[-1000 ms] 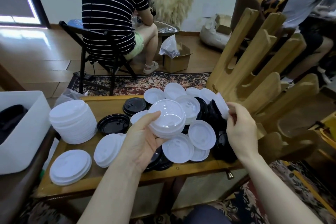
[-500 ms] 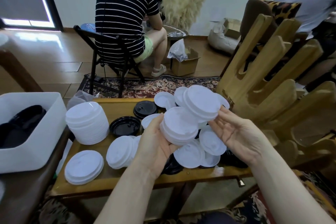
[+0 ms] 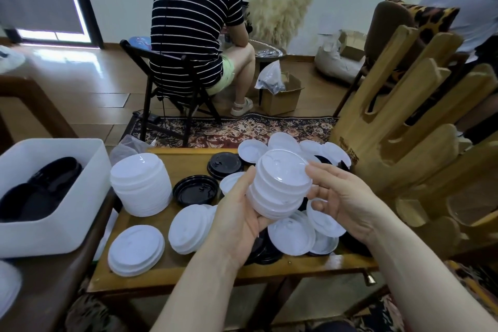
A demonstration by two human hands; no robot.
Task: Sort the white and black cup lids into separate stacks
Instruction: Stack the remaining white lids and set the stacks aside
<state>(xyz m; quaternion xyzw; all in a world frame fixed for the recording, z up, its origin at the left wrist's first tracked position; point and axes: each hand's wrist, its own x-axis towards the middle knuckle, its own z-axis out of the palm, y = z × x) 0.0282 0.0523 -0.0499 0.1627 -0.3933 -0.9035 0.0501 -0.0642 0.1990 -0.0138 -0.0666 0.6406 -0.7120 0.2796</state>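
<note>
Mid-frame, above the desk (image 3: 188,275): left hand (image 3: 237,224) cupping a white stack (image 3: 280,188), right hand (image 3: 347,199) steadying its rim with near-straight fingers. Best squared up before setting down beside the tall stack (image 3: 140,183), left of centre. Black lids (image 3: 195,190) and loose whites (image 3: 292,236) crowding below.

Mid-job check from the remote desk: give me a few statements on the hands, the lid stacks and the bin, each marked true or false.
1. The left hand holds a stack of white lids. True.
2. The right hand holds a black lid. False: its fingers touch the white stack's top edge.
3. The white bin contains white lids. False: dark items lie in it.
4. A tall white stack stands on the table's left side. True.
5. No black lids remain on the table. False: an open black lid lies there.
</note>
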